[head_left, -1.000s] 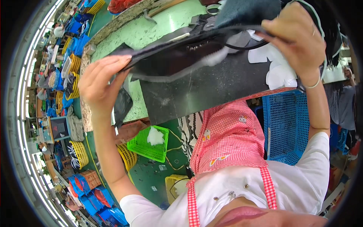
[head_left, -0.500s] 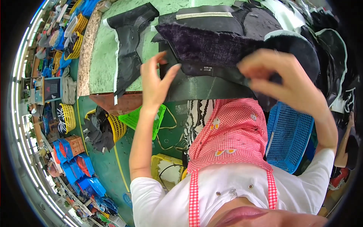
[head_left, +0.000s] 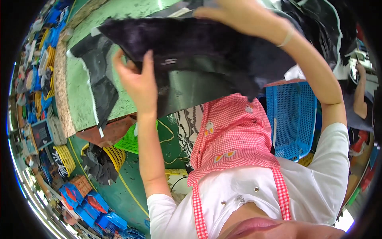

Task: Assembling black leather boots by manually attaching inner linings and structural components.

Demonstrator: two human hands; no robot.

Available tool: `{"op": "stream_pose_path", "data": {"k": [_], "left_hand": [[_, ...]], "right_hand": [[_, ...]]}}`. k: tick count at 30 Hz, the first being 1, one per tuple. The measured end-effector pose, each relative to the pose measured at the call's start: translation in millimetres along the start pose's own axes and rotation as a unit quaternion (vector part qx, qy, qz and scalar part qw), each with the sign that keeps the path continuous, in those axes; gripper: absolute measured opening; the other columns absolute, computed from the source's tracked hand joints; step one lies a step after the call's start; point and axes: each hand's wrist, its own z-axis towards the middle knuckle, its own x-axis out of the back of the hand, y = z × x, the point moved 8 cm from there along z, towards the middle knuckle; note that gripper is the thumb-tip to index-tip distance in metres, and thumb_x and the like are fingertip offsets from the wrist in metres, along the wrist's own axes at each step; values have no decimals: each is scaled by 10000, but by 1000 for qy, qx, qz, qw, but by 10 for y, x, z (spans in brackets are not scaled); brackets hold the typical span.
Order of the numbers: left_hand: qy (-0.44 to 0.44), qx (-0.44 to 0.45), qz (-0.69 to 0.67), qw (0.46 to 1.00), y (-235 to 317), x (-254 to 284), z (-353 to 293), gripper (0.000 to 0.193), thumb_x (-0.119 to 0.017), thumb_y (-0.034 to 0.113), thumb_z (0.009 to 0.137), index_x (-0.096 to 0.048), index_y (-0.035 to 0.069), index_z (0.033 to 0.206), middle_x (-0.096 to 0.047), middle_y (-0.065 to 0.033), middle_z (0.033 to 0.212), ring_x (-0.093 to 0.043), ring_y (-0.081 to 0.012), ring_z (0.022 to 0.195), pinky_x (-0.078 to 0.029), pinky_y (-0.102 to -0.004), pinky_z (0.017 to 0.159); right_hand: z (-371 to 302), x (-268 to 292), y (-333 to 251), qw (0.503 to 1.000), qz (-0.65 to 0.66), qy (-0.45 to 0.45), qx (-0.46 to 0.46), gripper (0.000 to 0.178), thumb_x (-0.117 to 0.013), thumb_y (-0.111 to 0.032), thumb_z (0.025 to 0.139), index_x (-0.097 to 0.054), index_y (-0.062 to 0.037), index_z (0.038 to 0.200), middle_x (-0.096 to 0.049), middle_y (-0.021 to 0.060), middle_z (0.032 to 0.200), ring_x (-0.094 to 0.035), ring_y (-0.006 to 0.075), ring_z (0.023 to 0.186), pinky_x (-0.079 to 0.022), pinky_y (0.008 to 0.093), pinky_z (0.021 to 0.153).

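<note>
A dark purple-black, fur-faced leather piece (head_left: 187, 38) lies across the middle, raised off the table on its left side. My left hand (head_left: 137, 83) is closed on its near left edge, the thumb on one side and the fingers on the other. Along the far edge of the piece reaches my right hand (head_left: 234, 16), its fingers pointing left against the fur. Its thumb is hidden, so its grip does not show. Beneath lies a smooth black sheet (head_left: 195, 89). A flat black boot-shaped leather piece (head_left: 101, 75) with a white edge rests to the left.
The worn green tabletop (head_left: 79, 99) has a speckled board edge on its left. More black pieces (head_left: 318, 28) are heaped at the far right. A blue plastic basket (head_left: 288, 119) stands right of my apron; green (head_left: 133, 139) and yellow baskets (head_left: 115, 157) stand on the floor at left.
My left hand has taken hold of the fur-faced piece, which has shifted left and away. My right hand has swept from its right part to the far edge. The whole view has turned somewhat.
</note>
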Motion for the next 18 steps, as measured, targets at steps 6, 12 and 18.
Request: {"op": "stream_pose_path", "data": {"k": [6,12,18], "left_hand": [[-288,-252,162,909,587,-589,-544,519,-676,3,721,-577,61,1227,-526,-146,1316,-483,-299,1281,-366,-457,1079],[-343,-274,168,883,328,-1230,-668,393,-658,-75,612,-720,147,930,-582,-68,1246,-520,-351,1246,-437,-479,1034],[-291,-268,189,899,382,-1585,-638,372,-651,-104,619,-719,149,884,-586,-48,1224,-499,-371,1250,-449,-459,1005]], "right_hand": [[-942,934,614,923,5,-112,-368,398,-691,-325,893,-595,16,1075,-637,121,884,-612,198,751,-491,313,685],[-1181,885,345,899,93,-109,-414,408,-785,-248,813,-585,1,1066,-602,76,868,-567,131,712,-467,258,619],[-1485,1080,556,857,37,-102,-504,426,-785,-235,825,-597,12,1117,-625,54,928,-560,115,807,-487,265,730]]}}
